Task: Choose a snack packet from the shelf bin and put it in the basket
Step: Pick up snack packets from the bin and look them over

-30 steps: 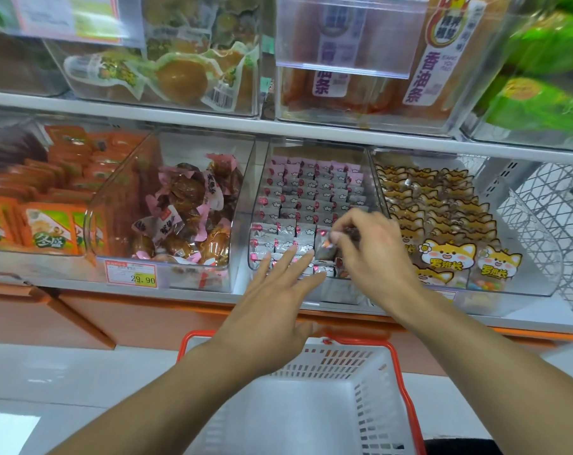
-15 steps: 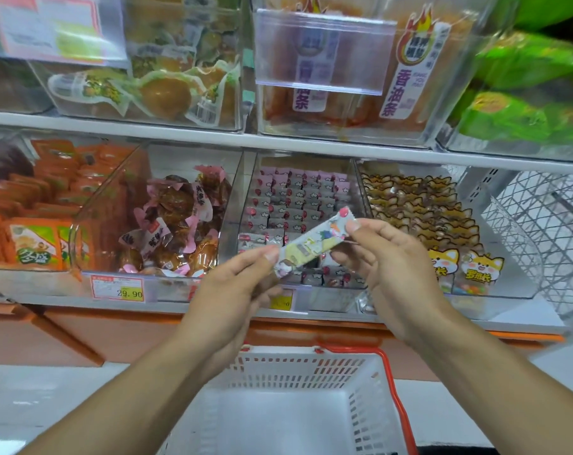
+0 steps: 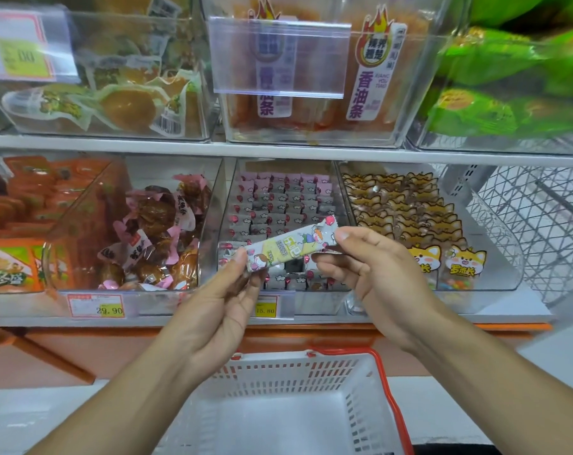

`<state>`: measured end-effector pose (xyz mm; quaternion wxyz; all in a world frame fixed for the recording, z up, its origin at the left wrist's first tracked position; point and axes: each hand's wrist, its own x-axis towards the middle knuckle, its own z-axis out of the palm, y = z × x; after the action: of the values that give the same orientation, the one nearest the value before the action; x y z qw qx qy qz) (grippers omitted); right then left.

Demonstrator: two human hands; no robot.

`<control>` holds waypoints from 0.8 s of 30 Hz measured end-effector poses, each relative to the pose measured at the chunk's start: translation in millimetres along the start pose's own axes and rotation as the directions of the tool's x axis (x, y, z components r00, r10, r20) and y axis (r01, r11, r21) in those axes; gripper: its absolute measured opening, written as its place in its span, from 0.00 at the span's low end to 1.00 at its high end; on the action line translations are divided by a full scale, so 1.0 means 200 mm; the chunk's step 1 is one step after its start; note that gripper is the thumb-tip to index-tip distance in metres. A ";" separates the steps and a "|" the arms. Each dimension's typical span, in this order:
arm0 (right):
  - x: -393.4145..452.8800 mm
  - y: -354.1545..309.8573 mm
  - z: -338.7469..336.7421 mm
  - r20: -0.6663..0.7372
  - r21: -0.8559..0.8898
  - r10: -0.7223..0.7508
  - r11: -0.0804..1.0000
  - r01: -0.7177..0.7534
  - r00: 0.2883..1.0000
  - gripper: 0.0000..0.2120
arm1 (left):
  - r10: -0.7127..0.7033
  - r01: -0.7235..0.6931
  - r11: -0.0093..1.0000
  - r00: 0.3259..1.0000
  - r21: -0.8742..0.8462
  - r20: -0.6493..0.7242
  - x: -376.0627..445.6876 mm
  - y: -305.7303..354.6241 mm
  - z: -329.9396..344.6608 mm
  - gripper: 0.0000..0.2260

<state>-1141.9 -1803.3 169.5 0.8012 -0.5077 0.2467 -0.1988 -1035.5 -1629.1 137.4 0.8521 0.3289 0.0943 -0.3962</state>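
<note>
We hold the snack packet [image 3: 290,247] tilted in the air in front of the clear bin [image 3: 342,205] of small pink and grey packets, our left hand [image 3: 219,310] pinching its lower end and our right hand [image 3: 374,270] pinching its upper end. Below our hands sits the white basket [image 3: 370,418] with its red rim. A yellow price tag [image 3: 265,308] hangs on the shelf edge [image 3: 81,146] under the bin.

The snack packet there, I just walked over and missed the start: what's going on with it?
A person holds one snack packet by its ends, left hand pinching the lower end, right hand the upper. It is out of the shelf bin and hangs above the white basket, not yet in it.
</note>
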 end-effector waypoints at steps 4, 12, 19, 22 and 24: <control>0.00 -0.01 -0.03 0.038 -0.034 -0.002 0.999 0.003 0.999 0.04 | 0.032 -0.032 0.999 0.999 0.031 0.009 0.00 0.00 0.00 0.11; -0.01 0.02 -0.05 0.089 -0.343 -0.165 0.921 0.186 0.982 0.11 | 0.148 -0.136 0.961 0.989 0.239 -0.031 -0.01 0.00 -0.01 0.08; -0.04 0.10 -0.06 0.364 -0.719 -0.299 0.512 0.470 0.882 0.19 | 0.124 -0.123 0.932 0.992 0.342 0.019 -0.04 0.00 0.00 0.09; -0.03 0.08 -0.05 0.333 -0.705 -0.301 0.549 0.449 0.893 0.15 | 0.217 -0.201 0.860 0.976 0.469 0.022 -0.04 0.00 0.00 0.15; -0.02 0.08 -0.05 0.327 -0.671 -0.282 0.602 0.432 0.902 0.15 | 0.329 -0.321 0.676 0.937 0.663 0.117 -0.06 0.01 -0.01 0.16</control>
<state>-1150.1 -1802.4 152.2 0.4942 -0.8392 0.1214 -0.1918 -1041.4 -1619.8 141.2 0.7312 0.6277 -0.1100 -0.2435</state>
